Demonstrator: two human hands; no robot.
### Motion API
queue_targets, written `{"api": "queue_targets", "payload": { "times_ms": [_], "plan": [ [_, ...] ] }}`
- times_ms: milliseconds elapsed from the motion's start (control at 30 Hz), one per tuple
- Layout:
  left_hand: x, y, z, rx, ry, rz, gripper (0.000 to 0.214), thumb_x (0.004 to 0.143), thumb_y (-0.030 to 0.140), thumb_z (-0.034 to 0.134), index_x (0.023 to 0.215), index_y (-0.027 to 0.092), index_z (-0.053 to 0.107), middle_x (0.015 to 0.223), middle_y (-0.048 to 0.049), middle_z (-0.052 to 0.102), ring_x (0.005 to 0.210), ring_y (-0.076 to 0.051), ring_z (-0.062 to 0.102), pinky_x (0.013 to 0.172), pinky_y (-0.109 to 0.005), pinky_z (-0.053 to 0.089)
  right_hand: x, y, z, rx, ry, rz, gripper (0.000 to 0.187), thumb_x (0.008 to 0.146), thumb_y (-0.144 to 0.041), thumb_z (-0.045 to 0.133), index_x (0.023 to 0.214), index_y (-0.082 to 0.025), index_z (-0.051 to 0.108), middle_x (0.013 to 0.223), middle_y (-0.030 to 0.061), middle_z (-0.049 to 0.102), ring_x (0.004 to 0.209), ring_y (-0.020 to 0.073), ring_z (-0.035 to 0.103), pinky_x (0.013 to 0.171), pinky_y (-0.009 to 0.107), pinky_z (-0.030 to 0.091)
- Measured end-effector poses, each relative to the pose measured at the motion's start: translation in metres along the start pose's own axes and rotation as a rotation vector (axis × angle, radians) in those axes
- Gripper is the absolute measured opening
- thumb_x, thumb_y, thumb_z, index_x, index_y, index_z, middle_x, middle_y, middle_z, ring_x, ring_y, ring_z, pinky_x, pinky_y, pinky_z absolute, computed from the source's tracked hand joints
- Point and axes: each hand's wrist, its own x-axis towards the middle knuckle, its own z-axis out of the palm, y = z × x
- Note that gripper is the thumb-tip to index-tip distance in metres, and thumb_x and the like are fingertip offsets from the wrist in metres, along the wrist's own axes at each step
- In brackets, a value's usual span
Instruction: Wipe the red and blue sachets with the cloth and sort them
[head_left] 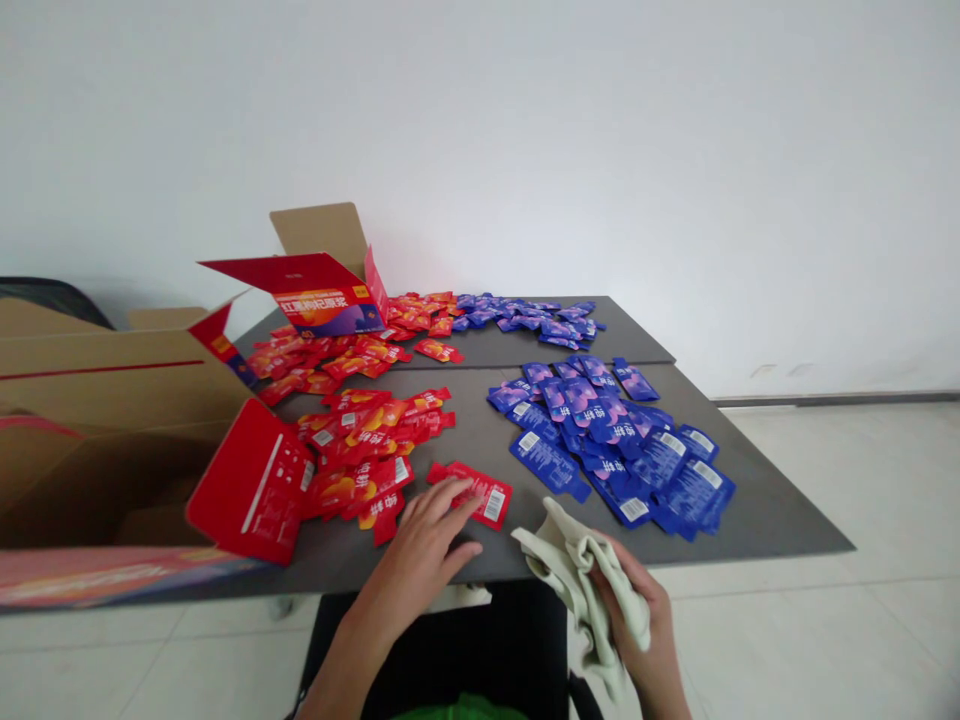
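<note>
Head view: left hand (420, 550) rests its fingertips on a red foil sachet (484, 495) lying flat on the grey surface (469, 440); judged light, slick, flexible, best taken by its sealed edge. Right hand (637, 625), well apart, clamps a crumpled pale cloth (577, 570).

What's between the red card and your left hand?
A heap of red sachets lies between the red card and the left hand, in the head view.

The only view came from a camera worn on the person's head, above the near edge of the grey tabletop (465, 440). It faced forward and down, close over the left hand (424, 545) and right hand (630, 620), toward a white wall (600, 150).
</note>
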Motion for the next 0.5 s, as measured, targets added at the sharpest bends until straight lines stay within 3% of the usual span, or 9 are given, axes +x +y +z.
{"api": "queue_targets", "payload": {
  "times_ms": [133,267,400,500],
  "plan": [
    [-0.005,-0.018,0.005,0.095,0.086,-0.057,0.047,0.103,0.032,0.056,0.15,0.028,0.052,0.161,-0.0087,0.047,0.152,-0.029,0.036,0.119,-0.051,0.039,0.002,0.002,-0.001,-0.023,0.003,0.007,0.035,0.085,-0.045,0.076,0.111,-0.024,0.082,0.113,0.0113,0.082,0.101,0.0338,0.079,0.09,0.039,0.065],
    [0.002,-0.025,0.015,0.166,0.071,-0.059,0.048,0.106,0.037,0.051,0.151,0.024,0.051,0.161,-0.0102,0.047,0.153,-0.03,0.035,0.12,-0.052,0.037,0.003,-0.001,0.001,-0.026,0.002,0.011,0.033,0.085,-0.045,0.076,0.11,-0.024,0.082,0.112,0.0104,0.082,0.099,0.0335,0.079,0.088,0.038,0.065],
    [0.004,-0.012,0.018,0.204,0.057,-0.077,0.044,0.104,0.033,0.055,0.147,0.022,0.055,0.151,-0.0115,0.058,0.143,-0.032,0.047,0.114,-0.055,0.038,0.002,-0.007,0.003,-0.04,0.006,0.003,0.032,0.084,-0.044,0.076,0.109,-0.025,0.083,0.11,0.0099,0.083,0.097,0.0332,0.079,0.084,0.038,0.066],
    [-0.001,0.005,0.013,0.18,0.062,-0.136,0.04,0.101,0.033,0.06,0.141,0.024,0.061,0.136,-0.0108,0.065,0.124,-0.03,0.059,0.104,-0.05,0.044,0.001,-0.009,0.004,-0.041,0.018,0.011,0.034,0.084,-0.044,0.077,0.111,-0.025,0.083,0.107,0.0096,0.083,0.095,0.034,0.079,0.079,0.039,0.067]
  ]
}}
